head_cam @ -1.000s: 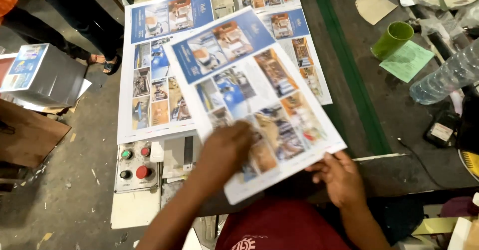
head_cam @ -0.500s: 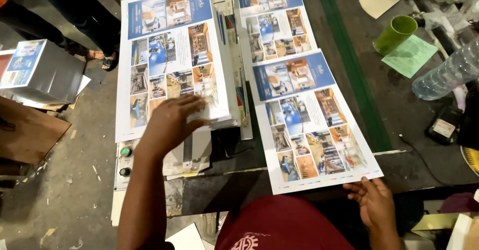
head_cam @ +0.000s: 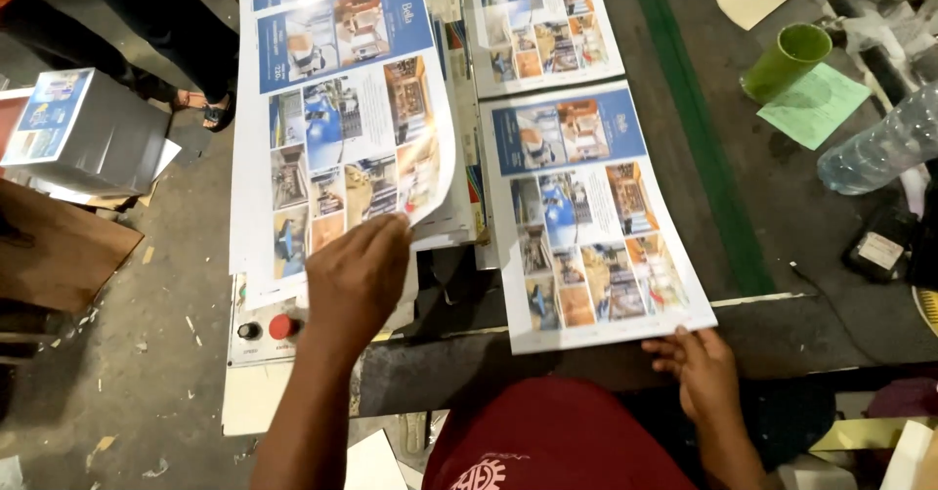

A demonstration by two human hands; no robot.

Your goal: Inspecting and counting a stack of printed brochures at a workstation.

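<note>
My left hand [head_cam: 360, 277] pinches the lower right corner of the top printed sheet [head_cam: 342, 128] on the left stack, and that corner is curled up off the pile. The sheet carries a blue header and rows of small photos. My right hand [head_cam: 699, 373] rests with spread fingers at the near edge of a matching printed sheet [head_cam: 586, 207], which lies flat on the dark table [head_cam: 762, 334] to the right. A further printed sheet [head_cam: 542, 21] lies beyond it.
A green cup [head_cam: 785, 60], a green paper slip [head_cam: 813, 104] and a clear plastic bottle [head_cam: 879, 148] sit at the right. A control box with a red button [head_cam: 281, 327] is below the left stack. A wrapped ream [head_cam: 83, 133] and someone's feet [head_cam: 200, 109] are on the floor left.
The sheet I held a second ago now lies flat on the right pile. My left hand moved back to the left stack and lifted the corner of its top sheet; my right hand stays at the near edge.
</note>
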